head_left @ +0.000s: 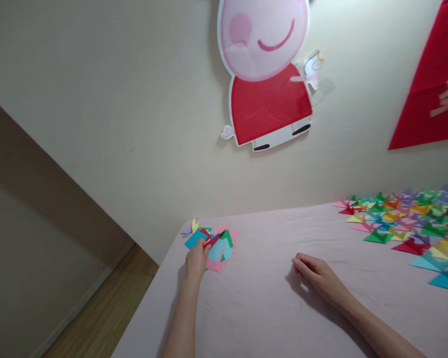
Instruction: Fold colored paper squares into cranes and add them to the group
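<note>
Below me spreads a pink cloth (254, 313), and past its left edge, lower down, shows a strip of wooden floor (112, 308). On my right, many folded paper birds (405, 225) stand crowded in rows, in blue, yellow, red, green, orange and purple, running back toward the pale wall (153, 124). Near the cloth's far left corner lies a loose paper pile (219, 251) in pink, green and blue, with a small yellow folded paper (194, 225) and a purple folded paper (186, 231) at its far edge. On the wall hang a pig cut-out (271, 107) and, farther right, a red banner (429, 84). As for my fingers, those of my right hand (317, 276) are curled in narrow, between the birds and the pile, thumb against forefinger. Farther off, my left hand (196, 261) covers the pile's near left part, its fingers pinched on a slim red piece (211, 240) that slants over the papers; I cannot tell exactly what it is
</note>
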The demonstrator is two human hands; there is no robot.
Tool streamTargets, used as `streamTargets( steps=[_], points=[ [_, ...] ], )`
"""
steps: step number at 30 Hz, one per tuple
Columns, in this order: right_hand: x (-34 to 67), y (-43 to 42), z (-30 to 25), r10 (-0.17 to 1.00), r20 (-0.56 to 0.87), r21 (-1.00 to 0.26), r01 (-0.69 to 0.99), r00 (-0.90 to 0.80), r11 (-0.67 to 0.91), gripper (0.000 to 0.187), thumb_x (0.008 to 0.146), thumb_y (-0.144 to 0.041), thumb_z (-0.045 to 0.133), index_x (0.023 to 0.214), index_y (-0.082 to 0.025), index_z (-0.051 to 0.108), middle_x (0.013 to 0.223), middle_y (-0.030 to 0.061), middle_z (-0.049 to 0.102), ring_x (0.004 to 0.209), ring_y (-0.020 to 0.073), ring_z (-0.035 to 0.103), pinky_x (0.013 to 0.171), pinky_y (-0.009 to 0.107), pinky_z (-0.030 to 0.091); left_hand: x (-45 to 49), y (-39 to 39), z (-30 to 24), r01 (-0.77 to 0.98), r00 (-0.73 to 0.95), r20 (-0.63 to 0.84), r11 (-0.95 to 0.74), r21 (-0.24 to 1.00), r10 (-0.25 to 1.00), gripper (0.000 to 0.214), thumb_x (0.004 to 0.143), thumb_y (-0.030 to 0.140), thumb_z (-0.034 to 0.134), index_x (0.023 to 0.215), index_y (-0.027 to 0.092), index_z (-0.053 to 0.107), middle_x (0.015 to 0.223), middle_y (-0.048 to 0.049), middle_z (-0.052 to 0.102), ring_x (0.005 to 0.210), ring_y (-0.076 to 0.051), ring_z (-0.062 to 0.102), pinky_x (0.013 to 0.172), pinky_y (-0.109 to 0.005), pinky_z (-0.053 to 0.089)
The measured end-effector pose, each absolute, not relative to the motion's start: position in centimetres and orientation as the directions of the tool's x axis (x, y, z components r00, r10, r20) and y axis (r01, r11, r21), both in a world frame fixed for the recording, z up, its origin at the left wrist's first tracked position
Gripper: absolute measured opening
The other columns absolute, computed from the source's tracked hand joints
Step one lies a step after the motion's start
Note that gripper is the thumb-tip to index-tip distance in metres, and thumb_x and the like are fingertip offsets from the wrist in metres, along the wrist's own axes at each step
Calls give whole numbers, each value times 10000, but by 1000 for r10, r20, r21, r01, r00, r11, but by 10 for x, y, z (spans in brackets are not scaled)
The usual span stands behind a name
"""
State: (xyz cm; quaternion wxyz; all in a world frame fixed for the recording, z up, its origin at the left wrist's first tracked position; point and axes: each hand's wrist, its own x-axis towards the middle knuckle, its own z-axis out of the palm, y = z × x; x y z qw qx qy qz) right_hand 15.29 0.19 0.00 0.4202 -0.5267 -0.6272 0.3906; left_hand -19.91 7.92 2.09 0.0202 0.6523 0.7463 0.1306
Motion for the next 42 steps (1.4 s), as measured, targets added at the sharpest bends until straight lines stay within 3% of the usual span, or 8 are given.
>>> streamTargets(
  steps=[9,14,19,25,32,35,38,42],
  points=[
    [153,2,0,987,131,-932,327,-92,154,435,845,-562,427,576,-220,447,555,-33,431,558,142,402,551,269,332,-202,79,25,925,-191,204,106,364,960,127,935,256,561,869,205,658,710,-19,668,705,-207,635,593,-252,335],
    [152,2,-1,987,136,-941,302,-79,154,442,850,-564,435,577,-216,460,546,-39,413,550,137,386,546,269,325,-204,78,38,841,-226,262,52,539,938,142,884,277,604,941,249,731,817,-37,725,802,-222,654,666,-265,413],
    [151,2,2,986,148,-945,283,-81,166,430,863,-537,439,581,-213,458,546,-44,420,553,130,397,557,261,335,-197,81,48,647,-217,255,-57,761,942,313,760,488,676,902,220,753,902,-54,745,896,-263,664,736,-306,498],
    [152,2,0,986,149,-945,283,-72,164,429,863,-535,440,583,-211,469,546,-46,424,547,128,407,552,255,342,-179,78,55,340,-220,163,-81,937,962,606,662,692,658,920,146,697,733,-50,713,677,-232,679,618,-337,558],
    [153,2,1,987,145,-943,292,-75,161,434,847,-557,458,575,-218,454,545,-40,425,543,136,396,542,267,334,-183,80,45,359,-310,182,-63,931,933,459,711,594,657,845,156,634,683,-46,684,664,-239,687,597,-344,556],
    [153,3,1,988,134,-939,307,-79,152,456,838,-593,439,576,-220,454,547,-36,422,546,140,392,538,271,332,-186,83,44,483,-333,258,-71,873,907,310,777,479,620,845,177,601,908,-77,708,915,-253,683,735,-336,552],
    [153,2,1,989,120,-938,317,-81,140,465,830,-607,436,570,-222,452,549,-33,425,545,141,395,536,270,333,-182,81,40,615,-217,255,-70,785,942,157,745,315,663,824,199,594,1119,-75,675,1105,-232,616,890,-318,503],
    [152,1,1,990,116,-937,323,-78,135,475,830,-618,428,569,-223,453,550,-29,434,549,143,407,536,266,340,-175,74,29,768,-31,85,-30,640,996,498,498,143,815,960,197,638,1239,-114,632,1217,-290,547,1020,-367,421]
  ],
)
